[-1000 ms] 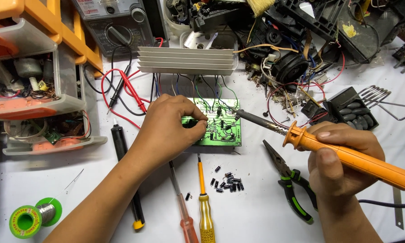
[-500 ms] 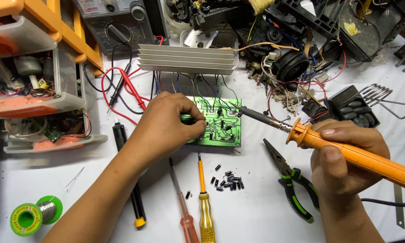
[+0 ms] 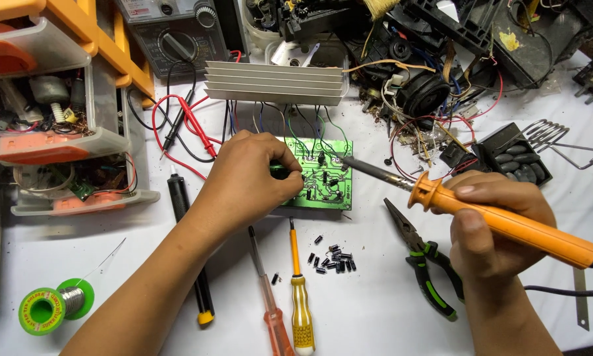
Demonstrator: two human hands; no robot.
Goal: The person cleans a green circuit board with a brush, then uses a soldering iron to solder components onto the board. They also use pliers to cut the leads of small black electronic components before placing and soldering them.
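Green rectangular circuit board (image 3: 326, 177) lies on the white surface (image 3: 375, 316) below a ribbed aluminium heat sink (image 3: 275, 82), already carrying several parts. Left hand (image 3: 247, 181) pinches its left edge, fingers together. Right hand (image 3: 501, 224) is clamped on an orange-handled soldering iron (image 3: 501, 221), tip over the board. Small black loose diodes (image 3: 333, 259) wait nearby, so populating seems partway done.
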